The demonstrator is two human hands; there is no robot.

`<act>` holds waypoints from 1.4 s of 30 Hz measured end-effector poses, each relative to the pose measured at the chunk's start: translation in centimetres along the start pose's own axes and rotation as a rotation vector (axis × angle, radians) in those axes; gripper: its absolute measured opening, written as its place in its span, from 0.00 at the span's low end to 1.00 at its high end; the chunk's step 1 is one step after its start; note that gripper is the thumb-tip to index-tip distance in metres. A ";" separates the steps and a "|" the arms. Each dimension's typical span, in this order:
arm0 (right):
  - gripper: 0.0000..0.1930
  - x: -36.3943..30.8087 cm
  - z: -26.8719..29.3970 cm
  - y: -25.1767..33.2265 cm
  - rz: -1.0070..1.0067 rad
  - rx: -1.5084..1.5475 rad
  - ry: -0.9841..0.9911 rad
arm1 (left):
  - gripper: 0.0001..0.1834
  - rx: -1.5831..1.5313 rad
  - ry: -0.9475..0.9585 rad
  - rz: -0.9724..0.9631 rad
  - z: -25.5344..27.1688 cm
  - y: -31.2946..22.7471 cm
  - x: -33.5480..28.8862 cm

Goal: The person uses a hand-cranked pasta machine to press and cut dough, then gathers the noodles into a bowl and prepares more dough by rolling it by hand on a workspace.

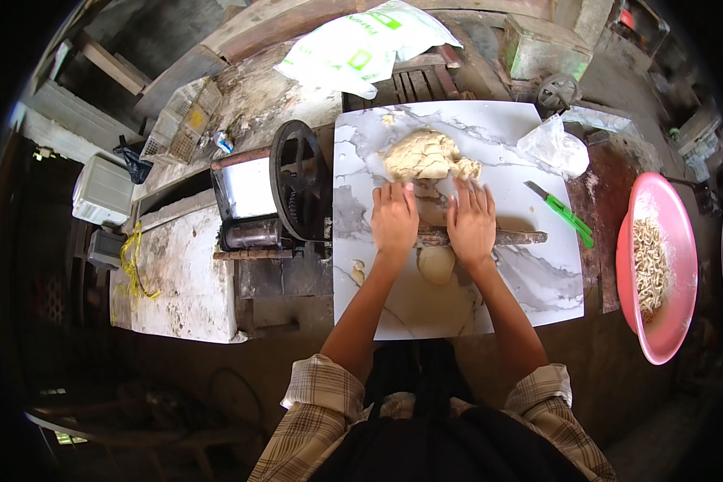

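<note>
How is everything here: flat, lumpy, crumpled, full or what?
Left hand: palm down, fingers out
Right hand: palm down, fingers out
Wooden rod: under both hands
Big dough lump: cracked, lumpy
Small dough piece: looks flattened
Pink basin: partly filled with pale pieces
Green knife: blade bared
Clear plastic bag: crumpled
White-and-green sack: lying down, creased

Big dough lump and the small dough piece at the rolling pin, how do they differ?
The big dough lump is much larger than the small dough piece. The lump is thick and cracked, while the small piece looks smoother and flatter. The lump lies beyond the rolling pin; the small piece shows on its near side. Both are pale and rest on the marbled board.
</note>
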State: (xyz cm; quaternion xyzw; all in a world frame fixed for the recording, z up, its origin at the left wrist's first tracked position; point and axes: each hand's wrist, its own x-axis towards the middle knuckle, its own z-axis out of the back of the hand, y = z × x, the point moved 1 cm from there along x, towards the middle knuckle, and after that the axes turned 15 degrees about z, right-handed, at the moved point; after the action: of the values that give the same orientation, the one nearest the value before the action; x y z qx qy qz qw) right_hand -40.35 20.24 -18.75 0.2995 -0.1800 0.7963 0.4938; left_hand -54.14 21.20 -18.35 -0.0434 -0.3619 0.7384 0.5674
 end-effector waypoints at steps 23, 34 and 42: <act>0.20 -0.8 2.4 2.0 0.224 0.083 0.134 | 0.35 0.207 -0.016 0.152 3.6 2.2 -5.5; 0.32 -5.2 4.0 3.0 0.177 0.120 0.324 | 0.40 0.243 0.082 0.126 4.6 2.7 -9.7; 0.30 0.4 0.1 1.2 0.124 0.005 0.172 | 0.39 0.225 -0.043 0.068 2.3 2.2 -1.9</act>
State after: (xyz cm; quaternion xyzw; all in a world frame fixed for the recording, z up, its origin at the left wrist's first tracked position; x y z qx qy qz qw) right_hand -41.54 19.94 -18.37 0.2197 -0.1531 0.8484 0.4566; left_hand -56.34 18.23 -18.59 0.0243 -0.2873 0.7940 0.5352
